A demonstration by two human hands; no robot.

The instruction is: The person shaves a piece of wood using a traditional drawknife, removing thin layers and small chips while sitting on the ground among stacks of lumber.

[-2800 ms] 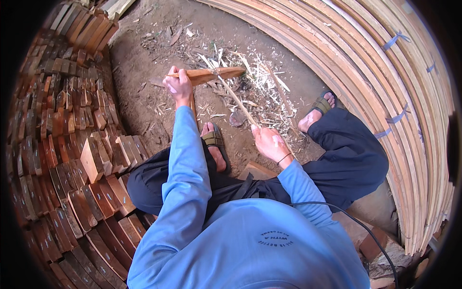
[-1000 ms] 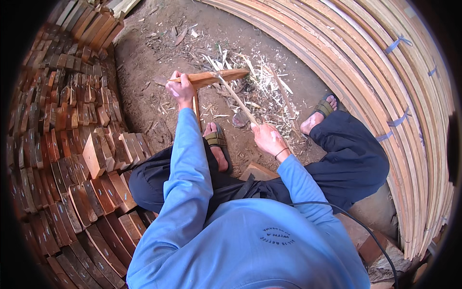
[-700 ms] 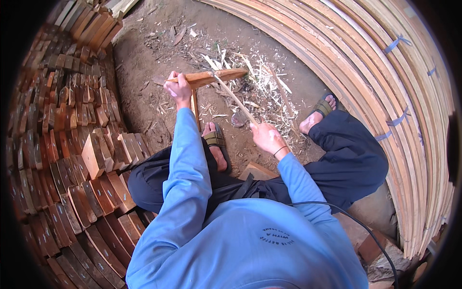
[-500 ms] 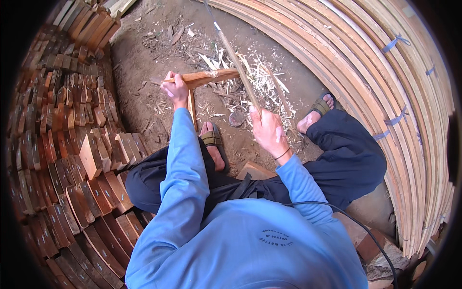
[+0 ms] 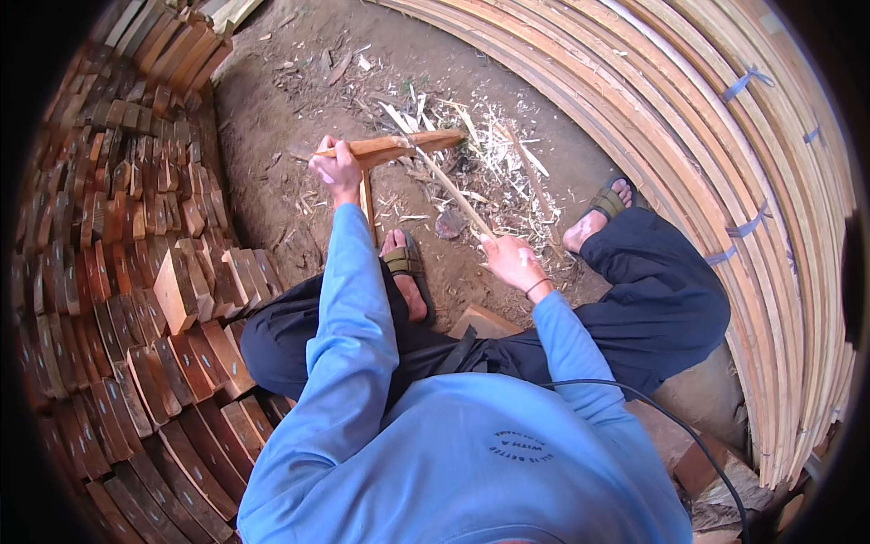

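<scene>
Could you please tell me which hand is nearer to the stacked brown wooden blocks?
Left: the left hand is right of the stacked blocks, apart from them; the right hand is farther right.

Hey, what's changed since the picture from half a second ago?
The tool handle was raised then; its far end has swung back toward the person, down to the wooden piece, though actual contact is unclear. The right hand moved slightly with it. Nothing was newly gripped or released. The left hand's grip and the stacked wood look unchanged.
</scene>
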